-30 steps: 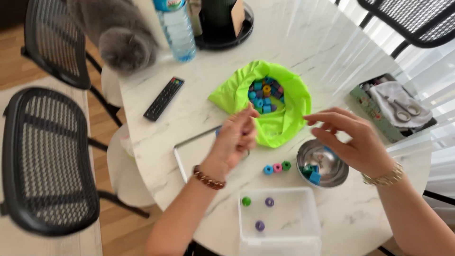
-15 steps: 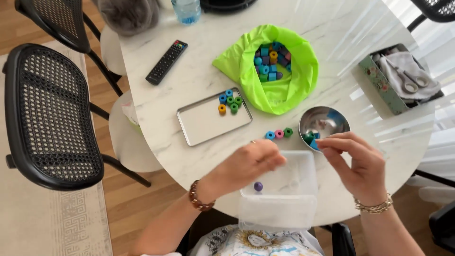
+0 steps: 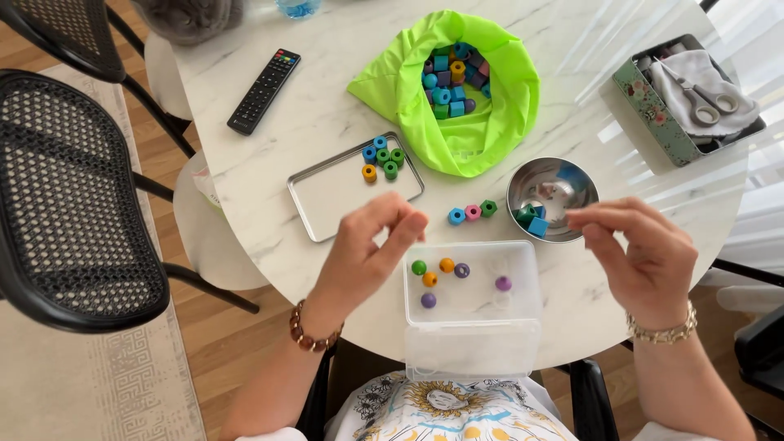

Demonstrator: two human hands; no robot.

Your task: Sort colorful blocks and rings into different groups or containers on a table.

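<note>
My left hand [image 3: 366, 255] hovers with spread fingers just left of a clear plastic box [image 3: 472, 347] near the table's front edge, holding nothing. Several round beads [image 3: 442, 273] in green, orange and purple lie in the box. My right hand [image 3: 645, 255] is raised right of the box, its fingertips loosely apart beside a steel bowl [image 3: 563, 178] that holds a few green and blue beads [image 3: 531, 219]. Three beads [image 3: 472, 212], blue, pink and green, sit in a row on the table between the hands.
A metal tray [image 3: 335, 200] carries several beads [image 3: 380, 159]. Behind it, a neon-green cloth bag [image 3: 469, 139] is full of beads. A remote [image 3: 263, 90] lies far left, a floral tin with scissors [image 3: 692, 96] far right. A grey cat [image 3: 188, 15] and a black chair [image 3: 65, 204] are at the left.
My left hand has lifted off the clear box and moved left, fingers now spread. More beads lie in the box than before. My right hand barely shifted.
</note>
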